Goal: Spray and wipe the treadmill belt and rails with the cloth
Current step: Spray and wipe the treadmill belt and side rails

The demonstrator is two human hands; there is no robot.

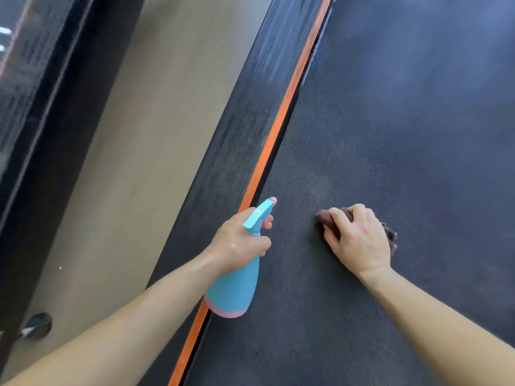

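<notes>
On the belt [390, 135], right hand [359, 240] presses cloth [324, 217].

The treadmill belt [390, 135] fills the right side, dark and finely textured, hazier toward its far end. A crumpled reddish-brown cloth [324, 217] lies on its near half, mostly covered by the right hand [356, 240], whose fingers [338, 215] curl over it. A thin orange strip [278, 118] runs along the belt's left edge, and beside it is the black ribbed side rail [245, 129], streaked with grey. Left of the rail lies a tan floor [145, 135]. A small dark round object [36, 325], too blurred to name, sits at its near left edge.
</notes>
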